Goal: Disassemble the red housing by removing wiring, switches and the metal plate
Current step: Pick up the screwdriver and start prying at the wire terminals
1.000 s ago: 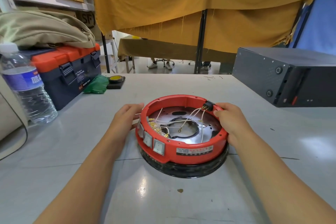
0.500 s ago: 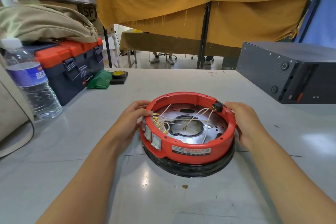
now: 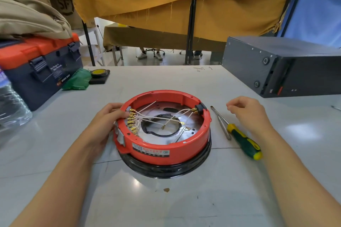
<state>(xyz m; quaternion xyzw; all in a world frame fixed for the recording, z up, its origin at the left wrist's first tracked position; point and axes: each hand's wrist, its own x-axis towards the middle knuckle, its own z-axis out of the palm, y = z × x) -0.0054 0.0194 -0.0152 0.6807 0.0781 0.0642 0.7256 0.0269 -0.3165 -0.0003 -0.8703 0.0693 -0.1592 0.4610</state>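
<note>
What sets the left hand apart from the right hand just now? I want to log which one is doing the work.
The left hand rests against the red housing at its left rim, beside the gold terminals; the right hand touches nothing, hovering apart from the housing. The left hand's fingers curl round the rim; the right hand's curl loosely, empty, above the screwdriver. Both are bare and reach over the table.

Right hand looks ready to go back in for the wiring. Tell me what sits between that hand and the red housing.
Only the screwdriver and a thin metal tool lie on the table between the right hand and the red housing. Both lie flat; reaching over them, nothing visible blocks the wiring.
</note>
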